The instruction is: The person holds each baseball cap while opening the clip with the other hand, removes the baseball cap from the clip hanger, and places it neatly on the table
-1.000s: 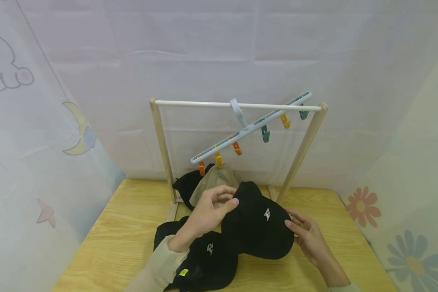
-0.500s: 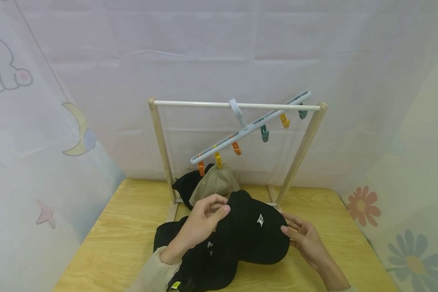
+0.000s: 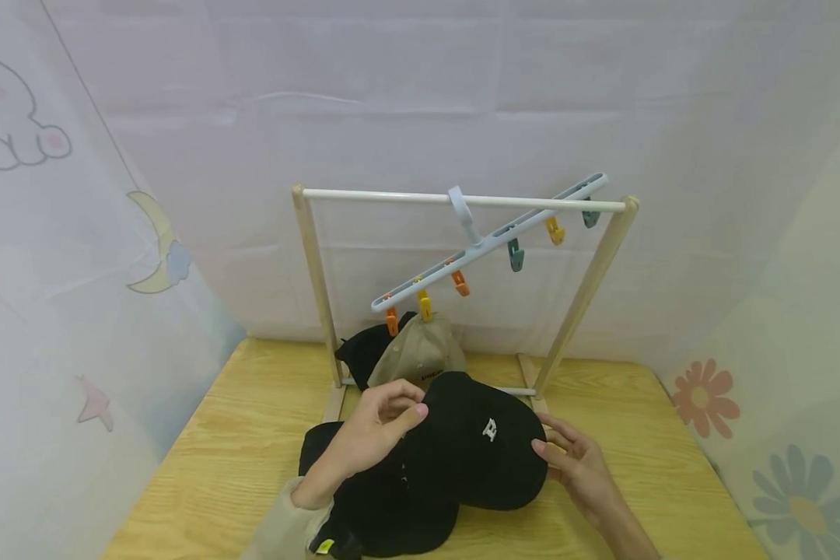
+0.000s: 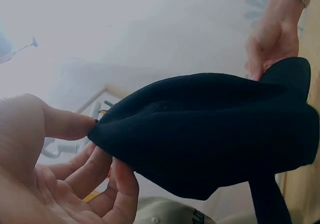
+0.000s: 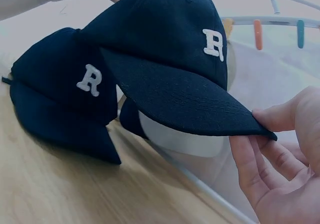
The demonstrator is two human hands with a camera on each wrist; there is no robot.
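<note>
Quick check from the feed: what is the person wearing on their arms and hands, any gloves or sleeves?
No gloves: both the left hand and right hand are bare, with no rings or watch visible. A loose beige long sleeve covers the left forearm down to the wrist. The right forearm shows bare in the head view.

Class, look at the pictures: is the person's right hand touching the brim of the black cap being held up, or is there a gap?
Touching. The right wrist view shows the right hand pinching the tip of the black cap brim between thumb and fingers.
</note>
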